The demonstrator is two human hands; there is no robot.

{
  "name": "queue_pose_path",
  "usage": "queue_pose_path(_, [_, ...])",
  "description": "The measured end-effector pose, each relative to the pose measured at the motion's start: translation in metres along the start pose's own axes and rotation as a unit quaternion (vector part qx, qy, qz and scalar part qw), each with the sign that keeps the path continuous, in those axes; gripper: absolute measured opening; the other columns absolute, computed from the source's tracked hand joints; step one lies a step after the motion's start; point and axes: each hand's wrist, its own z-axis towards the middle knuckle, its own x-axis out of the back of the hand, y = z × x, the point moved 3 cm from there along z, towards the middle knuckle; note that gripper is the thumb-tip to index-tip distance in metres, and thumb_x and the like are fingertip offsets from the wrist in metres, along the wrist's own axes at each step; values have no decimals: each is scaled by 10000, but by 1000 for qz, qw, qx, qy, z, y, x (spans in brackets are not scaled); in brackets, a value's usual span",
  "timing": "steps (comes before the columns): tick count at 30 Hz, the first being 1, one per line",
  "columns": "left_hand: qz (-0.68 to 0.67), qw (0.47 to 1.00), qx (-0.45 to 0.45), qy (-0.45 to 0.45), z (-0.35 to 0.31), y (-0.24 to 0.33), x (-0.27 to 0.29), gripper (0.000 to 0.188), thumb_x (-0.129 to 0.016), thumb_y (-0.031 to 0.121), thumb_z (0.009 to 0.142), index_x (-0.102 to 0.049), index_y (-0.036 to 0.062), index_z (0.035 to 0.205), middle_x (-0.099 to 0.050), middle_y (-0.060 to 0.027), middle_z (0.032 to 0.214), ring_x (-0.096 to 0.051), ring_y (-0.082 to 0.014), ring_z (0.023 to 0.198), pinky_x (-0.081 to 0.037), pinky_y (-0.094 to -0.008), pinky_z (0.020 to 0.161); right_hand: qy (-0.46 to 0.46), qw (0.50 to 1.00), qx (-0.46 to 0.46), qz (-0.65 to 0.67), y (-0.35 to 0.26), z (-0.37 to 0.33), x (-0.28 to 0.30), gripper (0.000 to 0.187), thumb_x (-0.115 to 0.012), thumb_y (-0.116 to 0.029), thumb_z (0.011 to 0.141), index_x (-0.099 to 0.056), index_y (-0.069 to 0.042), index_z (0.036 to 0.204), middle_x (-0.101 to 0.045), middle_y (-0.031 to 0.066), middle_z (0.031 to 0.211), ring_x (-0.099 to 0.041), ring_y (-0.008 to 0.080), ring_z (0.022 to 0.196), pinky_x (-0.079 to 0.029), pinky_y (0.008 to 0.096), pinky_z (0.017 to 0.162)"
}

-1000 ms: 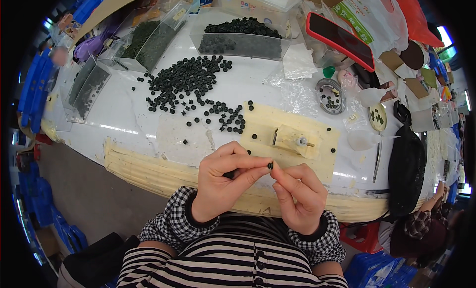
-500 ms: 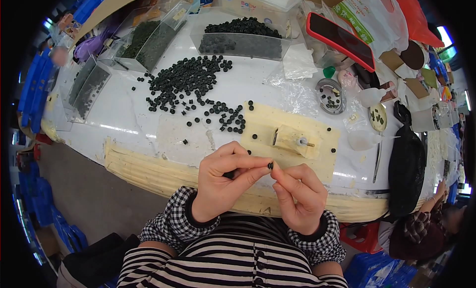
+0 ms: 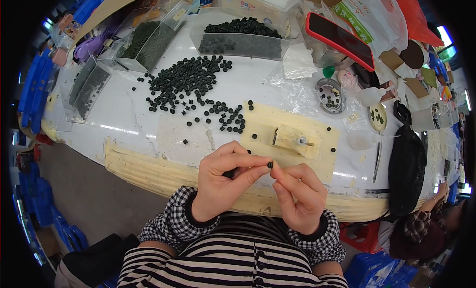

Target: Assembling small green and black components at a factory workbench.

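Note:
Close to the table's front edge, a small black round part (image 3: pixel 270 165) is pinched between the fingertips of both hands. My left hand (image 3: pixel 225 176) is closed, its thumb and forefinger on the part's left side; something dark shows behind its curled fingers, too hidden to name. My right hand (image 3: pixel 300 194) is closed too, thumb and forefinger meeting the part from the right. Just beyond the hands, a cream wooden block with a short metal post (image 3: pixel 301 141) stands on a yellowish board (image 3: pixel 320 164). A loose pile of similar black parts (image 3: pixel 183 80) spreads over the table to the left.
Clear bins of black parts (image 3: pixel 243 47) and dark small pieces (image 3: pixel 148 45) line the back. A red-cased phone (image 3: pixel 342 40) leans at the back right. Nearer are a round dish (image 3: pixel 330 95), squeeze bottle (image 3: pixel 364 139), tweezers (image 3: pixel 378 161) and black mesh bag (image 3: pixel 407 169). Another person (image 3: pixel 421 233) sits right.

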Motion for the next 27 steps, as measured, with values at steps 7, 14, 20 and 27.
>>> queue_pose_path(7, [-13, 1000, 1, 0, 0, -1, 0, 216, -729, -28, 776, -736, 47, 979, -530, 10, 736, -445, -46, 619, -343, -185, 547, 0, 1000, 6, -1, 0, 0, 0, 353, -709, 41, 744, -682, 10, 1095, -612, 88, 809, -535, 192, 638, -435, 273, 554])
queue_pose_path(14, [-14, 1000, 4, 2, 0, -1, 0, 207, -726, -26, 779, -737, 45, 973, -526, 13, 732, -442, -44, 622, -340, -185, 548, 1, 1000, 9, 0, 1, 1, -1, 348, -709, 40, 745, -681, 15, 1092, -609, 88, 805, -535, 191, 634, -435, 275, 552])
queue_pose_path(20, [-12, 1000, 7, 1, 0, -2, 0, 207, -726, -27, 779, -736, 45, 973, -525, 12, 733, -440, -45, 623, -335, -185, 547, 3, 1000, 5, -2, 0, 1, -1, 347, -710, 37, 746, -682, 12, 1091, -609, 88, 802, -539, 192, 638, -438, 277, 554])
queue_pose_path(27, [-7, 1000, -2, 2, 0, -1, 1, 208, -723, -28, 782, -732, 41, 978, -527, 7, 724, -446, -51, 619, -336, -188, 543, 9, 1000, 11, 0, -1, 1, -1, 342, -713, 36, 748, -684, 10, 1088, -606, 86, 798, -538, 187, 638, -436, 271, 550])
